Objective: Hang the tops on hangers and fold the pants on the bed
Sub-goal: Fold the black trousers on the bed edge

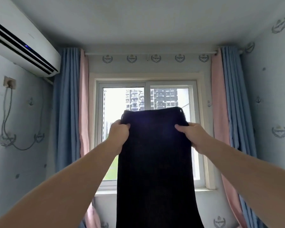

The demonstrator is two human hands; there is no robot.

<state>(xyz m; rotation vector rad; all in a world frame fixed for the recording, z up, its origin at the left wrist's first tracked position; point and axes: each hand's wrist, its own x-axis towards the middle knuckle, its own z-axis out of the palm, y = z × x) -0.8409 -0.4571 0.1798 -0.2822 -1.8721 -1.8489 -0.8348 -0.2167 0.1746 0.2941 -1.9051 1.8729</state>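
Since the dark pants (155, 162) are hanging full length in front of the window (122, 104), now's the moment to sort them out before laying them down imo. Left hand (119, 134) and right hand (193, 134) each pinch a side just under the waistband, set apart so the cloth hangs flat. I'd keep that top edge level, line the legs up one over the other, then lower onto the bed, which isn't in shot.
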